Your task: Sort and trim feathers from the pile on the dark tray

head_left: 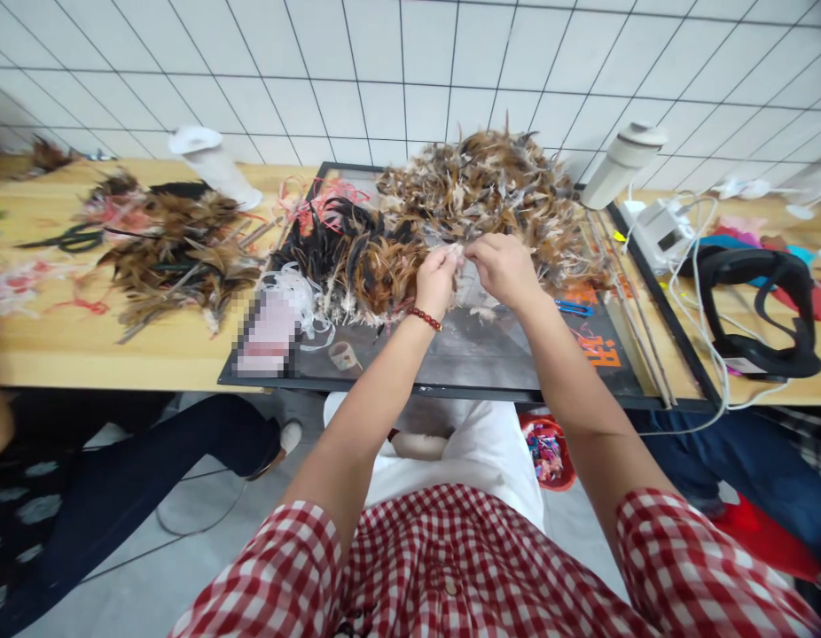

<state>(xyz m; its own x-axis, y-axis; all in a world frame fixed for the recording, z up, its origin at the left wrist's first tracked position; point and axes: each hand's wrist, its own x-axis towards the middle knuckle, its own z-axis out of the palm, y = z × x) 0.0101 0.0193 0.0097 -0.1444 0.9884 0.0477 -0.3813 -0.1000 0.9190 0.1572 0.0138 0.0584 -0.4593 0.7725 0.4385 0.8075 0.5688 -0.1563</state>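
My left hand [435, 279] and my right hand [504, 266] meet over a dark mat [490, 354] on the wooden table [84, 350]. Both are closed in a pinch on a small pale feather [456, 252] held between them. A red bead bracelet [425, 318] circles my left wrist. Just behind the hands lies a big heap of brown and grey feathers [490, 190]. A bunch of dark and orange feathers [357, 257] rests to the left of my left hand.
Another feather pile [175, 244] and black scissors [68, 237] lie at the left. Two white bottles [215, 164] [623, 164] stand at the back. A white device with cables [660, 232] and a black strap [760, 306] sit right. A red basket [550, 452] is on the floor.
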